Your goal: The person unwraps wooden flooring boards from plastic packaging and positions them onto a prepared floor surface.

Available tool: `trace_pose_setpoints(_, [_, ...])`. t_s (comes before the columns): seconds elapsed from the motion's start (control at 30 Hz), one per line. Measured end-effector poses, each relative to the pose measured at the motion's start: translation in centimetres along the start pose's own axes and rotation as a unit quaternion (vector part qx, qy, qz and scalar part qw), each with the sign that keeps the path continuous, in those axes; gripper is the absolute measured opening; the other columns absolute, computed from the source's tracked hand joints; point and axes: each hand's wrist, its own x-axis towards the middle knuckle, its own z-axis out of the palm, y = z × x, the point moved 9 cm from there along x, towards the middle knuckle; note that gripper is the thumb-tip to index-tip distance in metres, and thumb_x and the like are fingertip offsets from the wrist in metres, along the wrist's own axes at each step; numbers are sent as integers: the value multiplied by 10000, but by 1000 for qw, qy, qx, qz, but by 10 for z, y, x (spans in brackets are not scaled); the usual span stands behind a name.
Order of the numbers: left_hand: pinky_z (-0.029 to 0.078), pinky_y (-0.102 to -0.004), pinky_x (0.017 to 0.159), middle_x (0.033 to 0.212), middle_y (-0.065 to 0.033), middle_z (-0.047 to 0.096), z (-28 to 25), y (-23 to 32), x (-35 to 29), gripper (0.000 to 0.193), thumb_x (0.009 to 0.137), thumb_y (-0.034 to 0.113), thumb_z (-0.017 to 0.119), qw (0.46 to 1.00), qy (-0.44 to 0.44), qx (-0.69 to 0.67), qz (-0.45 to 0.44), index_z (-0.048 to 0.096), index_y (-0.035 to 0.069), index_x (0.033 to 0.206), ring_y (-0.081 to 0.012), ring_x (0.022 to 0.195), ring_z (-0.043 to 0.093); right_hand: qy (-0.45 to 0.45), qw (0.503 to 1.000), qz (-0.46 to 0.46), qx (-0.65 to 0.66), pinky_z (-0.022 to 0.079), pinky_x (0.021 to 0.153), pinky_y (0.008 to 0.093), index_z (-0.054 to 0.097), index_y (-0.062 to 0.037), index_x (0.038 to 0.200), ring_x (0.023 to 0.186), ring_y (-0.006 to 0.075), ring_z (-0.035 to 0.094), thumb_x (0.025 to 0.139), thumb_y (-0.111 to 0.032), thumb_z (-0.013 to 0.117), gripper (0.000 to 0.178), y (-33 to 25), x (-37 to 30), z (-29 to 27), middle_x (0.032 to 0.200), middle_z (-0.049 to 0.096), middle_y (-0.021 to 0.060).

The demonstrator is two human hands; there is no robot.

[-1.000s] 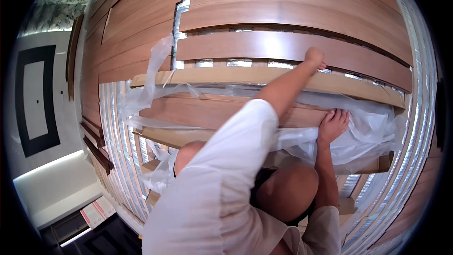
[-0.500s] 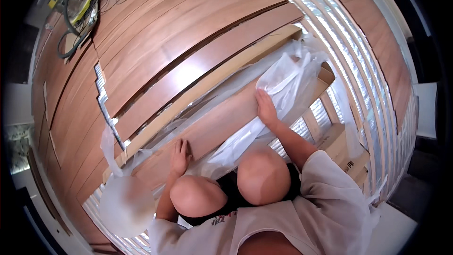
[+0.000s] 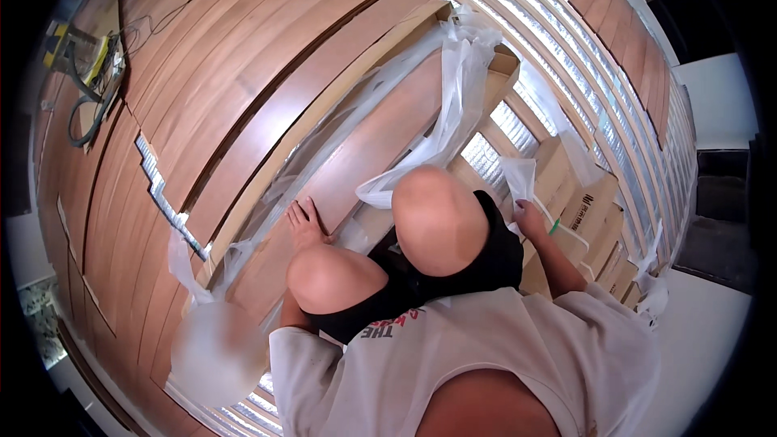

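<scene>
A long reddish-brown floor plank [image 3: 356, 158] lies in an opened cardboard carton [image 3: 324, 125] in front of my knees. My left hand [image 3: 307, 228] rests flat on the plank's near part, fingers spread. Translucent plastic wrap [image 3: 461, 105] lies bunched over the plank's far end and along its right side. To the right of my knees, my right hand [image 3: 530, 218] is closed on the lower tip of a piece of plastic film [image 3: 518, 176]. Its fingertips are partly hidden. Beside that hand shows a small green thing [image 3: 554, 227], too small to name.
Closed cardboard cartons [image 3: 579, 202] lie at the right. Wooden battens [image 3: 558, 81] over silvery foil run along the right side. Laid flooring [image 3: 218, 73] spreads to the left, with a yellow-and-black machine and hose [image 3: 81, 57] at the far left. A blurred whitish round shape [image 3: 217, 356] sits lower left.
My right hand has left the wrap on the plank and moved right and nearer, now with plastic film in it. My left hand stays on the plank. The whole view has turned somewhat.
</scene>
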Motion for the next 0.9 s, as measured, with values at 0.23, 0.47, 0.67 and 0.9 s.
trace_pose_setpoints(0.23, [186,-503,1212,1502,-312,280,-15,8,-3,1294,551,415,890,998,-43,52,7,176,82,1578,-455,1423,276,106,989,-102,33,450,1017,442,627,-16,1177,1169,395,564,875,-118,617,319,-89,11,-24,1209,629,213])
trace_pose_setpoints(0.47, [240,-580,1150,1468,-355,283,-55,-6,-35,1299,513,402,908,998,27,38,52,213,166,1585,-501,1374,308,104,943,-291,121,465,990,449,631,-29,1180,1147,401,570,896,-101,587,296,-252,94,-33,1199,638,202])
trace_pose_setpoints(0.67, [254,-602,1137,1454,-369,329,-87,-7,-77,1213,570,488,860,991,113,67,38,250,242,1589,-506,1339,359,105,972,-131,164,467,1001,451,525,-14,1328,1133,445,555,872,-159,625,489,-284,211,41,1308,513,235])
trace_pose_setpoints(0.9, [289,-612,1114,1424,-372,357,-71,13,-64,933,770,535,677,975,176,92,97,313,227,1572,-527,1311,383,267,873,67,403,493,918,365,293,-76,1569,1044,293,608,768,-87,689,893,-154,335,17,1238,585,180])
